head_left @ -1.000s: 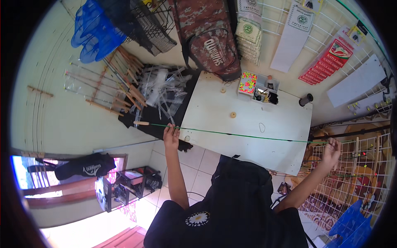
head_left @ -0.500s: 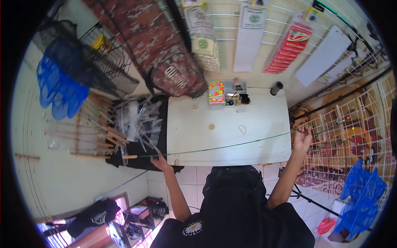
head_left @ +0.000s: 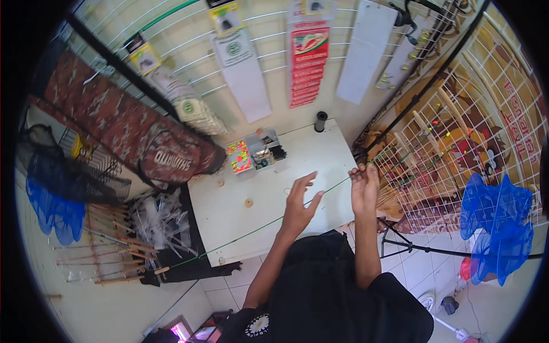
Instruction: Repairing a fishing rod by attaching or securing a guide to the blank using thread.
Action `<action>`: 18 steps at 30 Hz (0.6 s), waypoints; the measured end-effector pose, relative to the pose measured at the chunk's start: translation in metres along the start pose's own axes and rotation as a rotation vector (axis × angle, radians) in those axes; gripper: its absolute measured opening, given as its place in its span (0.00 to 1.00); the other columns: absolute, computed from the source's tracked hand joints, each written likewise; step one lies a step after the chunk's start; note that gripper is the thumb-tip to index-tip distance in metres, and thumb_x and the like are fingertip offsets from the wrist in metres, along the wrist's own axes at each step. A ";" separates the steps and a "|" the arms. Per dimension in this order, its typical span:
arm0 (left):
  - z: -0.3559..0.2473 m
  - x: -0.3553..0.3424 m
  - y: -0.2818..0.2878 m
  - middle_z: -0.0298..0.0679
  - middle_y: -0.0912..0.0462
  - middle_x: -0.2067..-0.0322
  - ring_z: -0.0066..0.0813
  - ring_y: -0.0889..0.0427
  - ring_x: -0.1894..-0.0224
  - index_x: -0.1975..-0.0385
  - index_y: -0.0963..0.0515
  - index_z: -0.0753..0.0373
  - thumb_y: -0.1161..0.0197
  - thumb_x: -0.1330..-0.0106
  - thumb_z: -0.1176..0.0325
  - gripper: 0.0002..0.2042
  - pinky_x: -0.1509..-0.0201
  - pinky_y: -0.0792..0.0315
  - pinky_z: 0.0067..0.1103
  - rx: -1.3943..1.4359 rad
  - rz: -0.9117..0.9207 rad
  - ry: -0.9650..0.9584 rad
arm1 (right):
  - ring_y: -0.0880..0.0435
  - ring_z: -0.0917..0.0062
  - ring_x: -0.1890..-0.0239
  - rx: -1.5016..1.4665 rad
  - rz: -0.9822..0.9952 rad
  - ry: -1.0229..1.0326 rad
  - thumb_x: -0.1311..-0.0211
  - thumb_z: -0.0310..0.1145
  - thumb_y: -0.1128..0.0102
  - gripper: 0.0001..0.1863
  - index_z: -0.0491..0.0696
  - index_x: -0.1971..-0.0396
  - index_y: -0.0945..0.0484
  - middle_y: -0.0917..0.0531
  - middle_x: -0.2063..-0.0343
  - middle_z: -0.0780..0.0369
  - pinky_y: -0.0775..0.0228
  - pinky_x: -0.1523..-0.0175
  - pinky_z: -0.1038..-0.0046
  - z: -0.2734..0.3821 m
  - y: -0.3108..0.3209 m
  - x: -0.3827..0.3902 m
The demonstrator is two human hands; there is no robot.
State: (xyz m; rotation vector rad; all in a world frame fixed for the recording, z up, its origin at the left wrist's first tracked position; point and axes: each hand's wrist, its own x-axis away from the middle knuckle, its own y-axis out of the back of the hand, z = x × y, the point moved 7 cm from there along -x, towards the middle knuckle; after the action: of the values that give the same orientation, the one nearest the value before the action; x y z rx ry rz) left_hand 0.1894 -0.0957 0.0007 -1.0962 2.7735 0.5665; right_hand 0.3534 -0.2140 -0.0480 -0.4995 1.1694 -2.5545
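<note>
A thin green rod (head_left: pixel 240 236) with a pale wooden handle (head_left: pixel 162 270) runs diagonally across the white table (head_left: pixel 220 206). My right hand (head_left: pixel 363 191) pinches it near its upper right end, at the table's right edge. My left hand (head_left: pixel 300 206) is open above the middle of the table, fingers apart beside the rod. Behind my hands sit a compartment box (head_left: pixel 269 154) with bright small pieces (head_left: pixel 239 157) and a dark spool (head_left: pixel 320 121). A small wooden ring (head_left: pixel 249 202) lies left of my left hand.
A camouflage bag (head_left: pixel 103 103) leans at left above blue nets (head_left: pixel 51 206), wooden-handled rods (head_left: pixel 108 257) and crumpled plastic (head_left: pixel 154 223). Packets (head_left: pixel 309 68) hang on the back grid. At right stand another grid (head_left: pixel 457 137), more blue netting (head_left: pixel 494 217) and a black tripod (head_left: pixel 409 247).
My left hand has left the rod's handle end and moved right toward the middle. My right hand still holds the far end, the rod now slanting more steeply. The head view has turned rightward.
</note>
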 end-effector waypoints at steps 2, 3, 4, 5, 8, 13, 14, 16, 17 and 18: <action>-0.012 -0.018 -0.030 0.45 0.23 0.51 0.33 0.21 0.53 0.43 0.29 0.61 0.36 0.39 0.72 0.23 0.50 0.27 0.28 0.006 0.102 -0.024 | 0.26 0.75 0.65 0.042 -0.008 0.013 0.29 0.34 0.51 0.05 0.50 0.62 0.33 0.27 0.69 0.64 0.33 0.54 0.71 0.005 -0.002 0.006; -0.016 -0.025 -0.043 0.46 0.22 0.53 0.34 0.20 0.55 0.43 0.29 0.61 0.36 0.39 0.72 0.23 0.50 0.27 0.28 0.023 0.136 -0.036 | 0.26 0.76 0.64 0.092 -0.012 0.011 0.29 0.34 0.52 0.05 0.50 0.60 0.33 0.27 0.69 0.64 0.33 0.53 0.71 0.007 -0.002 0.009; -0.020 -0.031 -0.053 0.46 0.22 0.53 0.34 0.20 0.55 0.43 0.29 0.61 0.36 0.39 0.72 0.23 0.50 0.27 0.28 0.024 0.154 -0.041 | 0.26 0.78 0.63 0.112 -0.002 0.002 0.28 0.35 0.53 0.05 0.50 0.60 0.33 0.26 0.68 0.64 0.34 0.53 0.72 0.010 -0.003 0.012; -0.022 -0.037 -0.061 0.45 0.19 0.55 0.32 0.18 0.58 0.45 0.27 0.61 0.36 0.39 0.72 0.21 0.54 0.25 0.27 0.083 0.168 -0.012 | 0.26 0.78 0.63 0.106 -0.014 0.011 0.28 0.35 0.53 0.05 0.50 0.60 0.33 0.26 0.68 0.64 0.34 0.53 0.72 0.014 -0.003 0.014; -0.029 -0.050 -0.082 0.43 0.16 0.60 0.29 0.15 0.65 0.49 0.23 0.63 0.37 0.38 0.72 0.17 0.61 0.24 0.22 0.148 0.245 0.089 | 0.27 0.82 0.61 0.169 0.003 0.004 0.28 0.35 0.53 0.06 0.49 0.59 0.33 0.25 0.67 0.65 0.35 0.54 0.74 0.022 -0.003 0.016; -0.030 -0.055 -0.099 0.40 0.14 0.67 0.22 0.17 0.74 0.57 0.18 0.64 0.36 0.38 0.72 0.11 0.69 0.28 0.17 0.162 0.272 0.222 | 0.29 0.85 0.64 0.216 0.047 -0.014 0.29 0.34 0.51 0.06 0.47 0.60 0.31 0.23 0.65 0.64 0.38 0.57 0.79 0.031 0.010 0.002; -0.028 -0.055 -0.101 0.40 0.14 0.67 0.22 0.17 0.74 0.57 0.18 0.64 0.36 0.38 0.72 0.11 0.69 0.28 0.17 0.155 0.274 0.223 | 0.30 0.85 0.65 0.239 0.055 -0.011 0.29 0.34 0.50 0.07 0.46 0.60 0.30 0.23 0.66 0.65 0.38 0.58 0.80 0.033 0.009 0.000; -0.028 -0.057 -0.098 0.37 0.15 0.70 0.18 0.20 0.76 0.60 0.17 0.64 0.36 0.39 0.72 0.09 0.71 0.29 0.16 0.087 0.190 0.161 | 0.31 0.87 0.67 0.234 0.046 -0.013 0.31 0.32 0.47 0.07 0.44 0.60 0.28 0.24 0.68 0.67 0.38 0.59 0.82 0.034 0.012 -0.006; -0.029 -0.057 -0.099 0.37 0.15 0.70 0.18 0.20 0.76 0.60 0.17 0.64 0.36 0.39 0.72 0.09 0.71 0.29 0.16 0.083 0.193 0.157 | 0.31 0.87 0.67 0.228 0.046 -0.011 0.31 0.32 0.47 0.07 0.44 0.60 0.28 0.24 0.68 0.67 0.38 0.59 0.82 0.034 0.016 -0.009; -0.029 -0.058 -0.098 0.37 0.15 0.71 0.17 0.22 0.78 0.61 0.17 0.64 0.36 0.39 0.73 0.08 0.71 0.30 0.16 0.046 0.170 0.157 | 0.30 0.87 0.68 0.211 0.060 -0.014 0.32 0.31 0.46 0.07 0.43 0.60 0.27 0.25 0.68 0.67 0.38 0.59 0.82 0.035 0.018 -0.013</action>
State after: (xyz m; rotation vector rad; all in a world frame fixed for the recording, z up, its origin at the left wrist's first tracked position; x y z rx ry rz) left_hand 0.2996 -0.1351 0.0115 -0.9396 3.0202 0.4490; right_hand 0.3816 -0.2430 -0.0428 -0.4245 0.8831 -2.5785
